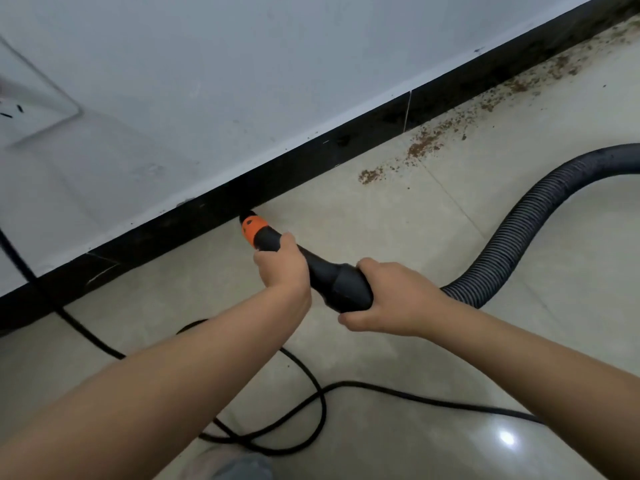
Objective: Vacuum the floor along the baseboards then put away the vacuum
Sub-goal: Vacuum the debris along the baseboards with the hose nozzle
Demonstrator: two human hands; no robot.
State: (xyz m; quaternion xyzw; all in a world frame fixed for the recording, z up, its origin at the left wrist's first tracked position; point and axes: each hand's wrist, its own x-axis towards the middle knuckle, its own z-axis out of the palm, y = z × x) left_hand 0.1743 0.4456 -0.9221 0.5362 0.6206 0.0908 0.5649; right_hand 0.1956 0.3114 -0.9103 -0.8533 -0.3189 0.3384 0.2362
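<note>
A black vacuum nozzle (pixel 329 275) with an orange collar (pixel 254 227) points at the foot of the black baseboard (pixel 194 220). My left hand (pixel 282 266) grips the nozzle just behind the orange collar. My right hand (pixel 398 297) grips the thicker black cuff where the ribbed grey hose (pixel 526 230) joins. The hose curves away to the right edge. Brown crumbs and dust (pixel 426 145) lie scattered on the pale tiled floor (pixel 363 216) along the baseboard, to the right of the nozzle tip.
A black power cord (pixel 322 403) loops across the floor below my arms and runs up the wall at the left. A white wall socket (pixel 31 109) sits at the upper left. The grey-white wall (pixel 207 81) rises above the baseboard.
</note>
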